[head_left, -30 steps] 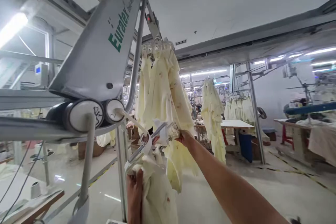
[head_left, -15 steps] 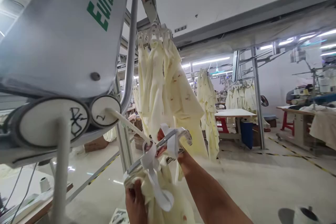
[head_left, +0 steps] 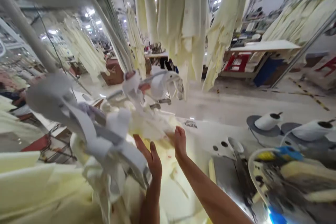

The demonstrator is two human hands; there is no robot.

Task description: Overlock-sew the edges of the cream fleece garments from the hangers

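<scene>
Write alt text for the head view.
Both hands, left hand and right hand, reach into pale yellow fabric hanging from a blurred clip hanger. More yellow garments hang overhead; thread cones stand at right.

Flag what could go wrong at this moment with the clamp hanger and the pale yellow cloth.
The clamp hanger hangs close above both hands, so a swing could strike the left hand or right hand. Its white straps dangle loose and might snag the pale yellow cloth. The thread cones stand close to the right arm and could be knocked over.
</scene>
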